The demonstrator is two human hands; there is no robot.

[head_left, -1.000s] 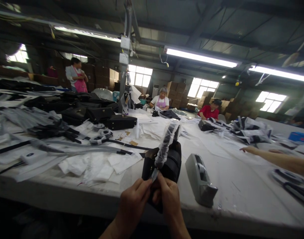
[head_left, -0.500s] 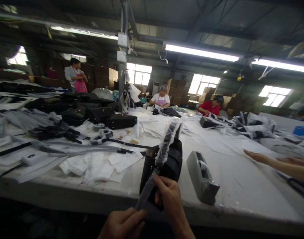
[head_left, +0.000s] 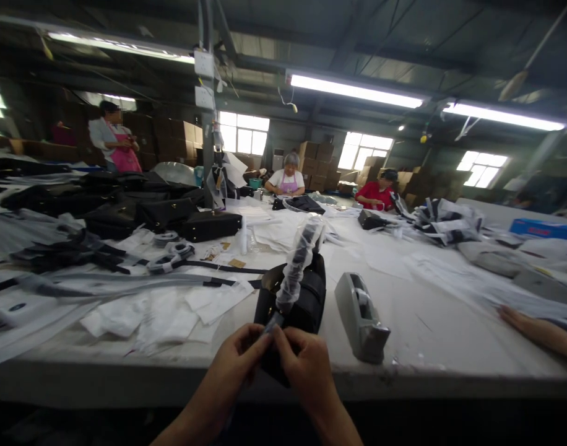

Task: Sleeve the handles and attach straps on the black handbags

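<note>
A black handbag (head_left: 306, 300) stands at the near edge of the white table (head_left: 427, 334), its handle (head_left: 298, 260) wrapped in clear plastic film. My left hand (head_left: 234, 359) and my right hand (head_left: 306, 365) meet just below the handle. Both pinch the loose end of the plastic wrap (head_left: 272, 323) between their fingertips. The lower part of the bag is hidden behind my hands.
A grey tape dispenser (head_left: 360, 316) sits right of the bag. Black straps (head_left: 125, 279), white paper sheets and more black bags (head_left: 209, 226) cover the table's left. Another person's hand (head_left: 527, 322) rests at the right. Three other people stand or sit farther back.
My left hand had pulled the wrap's end down and left, and has now come back up to meet my right hand at the handle. The person's arm at the right drew back.
</note>
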